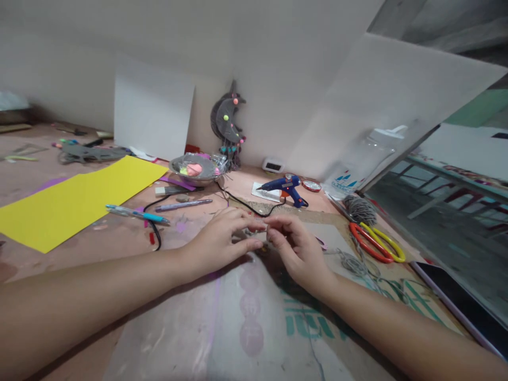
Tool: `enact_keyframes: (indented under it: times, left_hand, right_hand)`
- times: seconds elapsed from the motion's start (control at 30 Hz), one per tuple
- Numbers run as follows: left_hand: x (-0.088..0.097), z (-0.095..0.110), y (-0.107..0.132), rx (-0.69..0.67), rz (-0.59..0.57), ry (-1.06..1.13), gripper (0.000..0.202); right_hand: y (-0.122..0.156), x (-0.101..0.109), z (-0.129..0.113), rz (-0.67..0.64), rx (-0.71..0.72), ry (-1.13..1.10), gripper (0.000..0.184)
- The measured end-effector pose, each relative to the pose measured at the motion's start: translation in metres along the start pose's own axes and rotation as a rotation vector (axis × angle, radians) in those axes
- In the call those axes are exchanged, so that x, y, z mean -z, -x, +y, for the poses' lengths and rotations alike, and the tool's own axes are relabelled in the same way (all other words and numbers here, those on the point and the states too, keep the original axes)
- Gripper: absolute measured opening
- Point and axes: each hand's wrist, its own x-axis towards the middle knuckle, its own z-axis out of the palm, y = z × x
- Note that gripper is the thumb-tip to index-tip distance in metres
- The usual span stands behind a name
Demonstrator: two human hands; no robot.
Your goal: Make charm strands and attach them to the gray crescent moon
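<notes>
My left hand point(226, 237) is over the middle of the work surface, its fingers stretched to the right and its thumb apart below them. Facing it, my right hand point(299, 251) has its thumb and fingers pinched together. The fingertips of both hands nearly meet; anything between the right fingertips is too small to make out. Under the hands lies a clear plastic sheet point(174, 338) over printed cardboard point(357, 338). Just behind them a blue glue gun point(283, 186) rests on a small white pad point(260, 191). Loose grey yarn point(355, 263) lies right of my right hand.
Scissors point(371, 243), a yarn ball point(359, 209), a phone point(464, 307) and a clear bottle point(363, 161) stand or lie rightward. Leftward are yellow paper point(75, 206), pens point(137, 214) and a bowl point(174, 168). A moon ornament point(226, 119) leans on the wall. A black cord point(246, 206) runs behind.
</notes>
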Motion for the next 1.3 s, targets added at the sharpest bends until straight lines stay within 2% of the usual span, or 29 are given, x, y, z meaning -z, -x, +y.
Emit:
enact_keyframes:
  times: [0.13, 0.27, 0.43, 0.53, 0.73, 0.87, 1.0, 1.17, 1.3]
  left_hand:
    - [-0.001, 0.000, 0.000, -0.007, 0.000, -0.002, 0.012]
    - [-0.001, 0.000, 0.000, 0.057, -0.024, -0.007, 0.012]
    - [-0.001, -0.001, -0.001, 0.140, -0.045, 0.003, 0.015]
    - [0.000, -0.001, -0.003, 0.208, -0.006, 0.056, 0.021]
    - [0.002, -0.009, -0.005, 0.273, 0.143, 0.118, 0.028]
    - [0.002, -0.011, -0.004, 0.286, 0.156, 0.140, 0.030]
    - [0.002, -0.009, -0.005, 0.339, 0.172, 0.260, 0.020]
    - [0.002, -0.005, -0.005, 0.311, 0.114, 0.319, 0.018]
    - [0.003, -0.003, -0.004, 0.230, 0.088, 0.199, 0.018]
  right_hand:
    - [0.000, 0.000, 0.000, -0.017, 0.042, 0.068, 0.017]
    - [0.002, 0.001, -0.001, 0.000, 0.033, 0.035, 0.019]
    - [0.002, 0.002, 0.000, 0.086, -0.028, -0.026, 0.016]
    - [-0.001, 0.003, 0.001, 0.141, -0.080, -0.086, 0.014]
    - [-0.007, 0.006, 0.005, 0.197, -0.168, -0.143, 0.013]
    - [-0.014, 0.008, 0.014, 0.208, -0.251, -0.185, 0.013]
    - [-0.020, 0.009, 0.026, 0.235, -0.323, -0.246, 0.012]
    - [-0.020, 0.006, 0.032, 0.220, -0.313, -0.286, 0.012]
    - [-0.017, 0.002, 0.026, 0.183, -0.307, -0.269, 0.014]
